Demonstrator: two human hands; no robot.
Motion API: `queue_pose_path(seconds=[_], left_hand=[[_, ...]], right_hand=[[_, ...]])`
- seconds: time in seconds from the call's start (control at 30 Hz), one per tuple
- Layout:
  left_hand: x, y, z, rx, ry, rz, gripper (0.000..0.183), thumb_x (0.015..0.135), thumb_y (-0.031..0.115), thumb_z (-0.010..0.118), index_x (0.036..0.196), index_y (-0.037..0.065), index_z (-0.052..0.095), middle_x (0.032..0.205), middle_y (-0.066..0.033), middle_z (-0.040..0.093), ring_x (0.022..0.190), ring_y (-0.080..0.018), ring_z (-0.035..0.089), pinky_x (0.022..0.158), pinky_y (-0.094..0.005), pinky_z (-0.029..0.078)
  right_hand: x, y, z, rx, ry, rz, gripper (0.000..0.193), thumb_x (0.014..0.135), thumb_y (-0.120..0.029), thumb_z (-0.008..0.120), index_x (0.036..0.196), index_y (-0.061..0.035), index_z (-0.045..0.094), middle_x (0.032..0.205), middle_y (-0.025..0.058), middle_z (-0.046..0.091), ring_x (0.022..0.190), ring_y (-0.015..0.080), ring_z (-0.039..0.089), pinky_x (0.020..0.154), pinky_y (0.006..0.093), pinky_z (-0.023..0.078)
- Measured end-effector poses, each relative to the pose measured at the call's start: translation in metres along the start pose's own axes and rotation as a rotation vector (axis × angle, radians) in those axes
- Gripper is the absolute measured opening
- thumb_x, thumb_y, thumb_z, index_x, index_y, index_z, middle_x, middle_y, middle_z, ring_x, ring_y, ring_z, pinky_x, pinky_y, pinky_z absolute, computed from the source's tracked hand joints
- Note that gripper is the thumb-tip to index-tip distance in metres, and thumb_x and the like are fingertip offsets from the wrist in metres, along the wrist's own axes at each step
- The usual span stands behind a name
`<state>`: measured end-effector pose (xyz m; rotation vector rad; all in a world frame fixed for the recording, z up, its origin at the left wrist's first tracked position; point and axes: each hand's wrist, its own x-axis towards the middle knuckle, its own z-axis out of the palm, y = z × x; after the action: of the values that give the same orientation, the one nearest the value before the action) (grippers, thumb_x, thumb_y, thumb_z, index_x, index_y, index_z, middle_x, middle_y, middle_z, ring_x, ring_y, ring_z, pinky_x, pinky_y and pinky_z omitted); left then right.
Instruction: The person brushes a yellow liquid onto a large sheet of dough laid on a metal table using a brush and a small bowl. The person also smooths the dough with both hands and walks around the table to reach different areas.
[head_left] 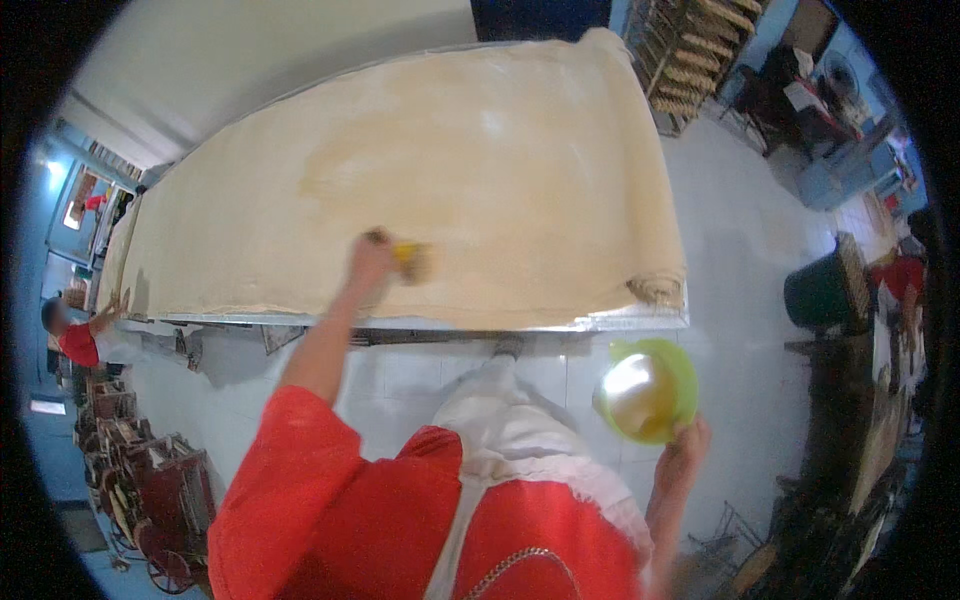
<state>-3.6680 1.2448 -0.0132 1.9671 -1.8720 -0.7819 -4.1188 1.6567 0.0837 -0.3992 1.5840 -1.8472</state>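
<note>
On the long metal surface (640, 318) lies a big flat sheet of pale dough (420, 180). The left hand (372, 258) reaches out over the dough, and its fingers are wrapped tight around a small yellow brush (410, 260) that touches the dough near the front edge. The right hand (682, 452) is down low beside the body, away from the surface. Its fingers grip the rim of a green bowl (648, 390) with shiny yellow liquid inside. Another person in red (75, 335) stands at the far left end.

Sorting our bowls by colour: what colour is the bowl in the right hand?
Light green bowl, with yellowish liquid inside, held by the right hand; seen in the head view.
</note>
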Motion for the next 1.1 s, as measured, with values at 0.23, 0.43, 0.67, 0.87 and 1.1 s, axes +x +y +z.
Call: queue_pose_path(seconds=[0.23, 0.43, 0.67, 0.87, 1.1], left_hand=[[-0.062, -0.042, -0.038, 0.519, 0.165, 0.081, 0.022, 0.087, 0.023, 0.063, 0.095, 0.003, 0.069, 0.089, -0.0237, 0.07, 0.09, -0.0413, 0.068, 0.081, -0.0523, 0.054], [-0.096, 0.176, 0.091, -0.226, -0.401, 0.354, 0.02, 0.093, 0.021, 0.063, 0.093, 0.002, 0.068, 0.077, -0.0145, 0.068, 0.071, -0.0208, 0.065, 0.067, -0.038, 0.051], [0.04, 0.308, 0.126, -0.395, -0.95, 0.504, 0.014, 0.094, 0.016, 0.063, 0.099, 0.004, 0.066, 0.074, -0.0027, 0.061, 0.067, -0.0106, 0.053, 0.062, -0.0294, 0.045], [0.3, 0.364, 0.177, -0.581, -0.778, 0.461, 0.011, 0.095, 0.018, 0.067, 0.092, 0.007, 0.066, 0.072, 0.0019, 0.058, 0.065, -0.0084, 0.053, 0.06, -0.0277, 0.045], [0.518, 0.43, 0.208, -0.125, -0.273, 0.845, 0.024, 0.094, 0.026, 0.066, 0.099, 0.003, 0.064, 0.072, -0.007, 0.064, 0.062, -0.021, 0.062, 0.064, -0.0361, 0.053]], right_hand=[[-0.008, 0.01, -0.021, 0.055, -0.038, 0.034, 0.024, 0.072, -0.009, 0.06, 0.065, -0.0141, 0.037, 0.064, -0.006, 0.037, 0.057, 0.0055, 0.031, 0.053, 0.025, 0.026], [0.006, 0.007, 0.0, -0.023, 0.026, 0.028, 0.023, 0.073, -0.008, 0.057, 0.065, -0.0139, 0.037, 0.064, -0.006, 0.036, 0.058, 0.0052, 0.031, 0.053, 0.0257, 0.025], [0.047, -0.004, 0.044, -0.025, 0.078, 0.031, 0.028, 0.068, -0.011, 0.064, 0.065, -0.0131, 0.036, 0.066, -0.0049, 0.039, 0.059, 0.0073, 0.036, 0.055, 0.0246, 0.03], [0.076, -0.026, 0.092, 0.003, 0.322, 0.074, 0.021, 0.069, -0.016, 0.072, 0.076, -0.003, 0.058, 0.079, 0.0022, 0.061, 0.072, 0.0132, 0.059, 0.067, 0.0259, 0.049], [0.11, -0.047, 0.126, 0.066, 0.474, 0.083, 0.039, 0.071, -0.022, 0.08, 0.096, 0.0044, 0.066, 0.095, 0.0102, 0.071, 0.083, 0.0222, 0.07, 0.078, 0.0368, 0.059]])
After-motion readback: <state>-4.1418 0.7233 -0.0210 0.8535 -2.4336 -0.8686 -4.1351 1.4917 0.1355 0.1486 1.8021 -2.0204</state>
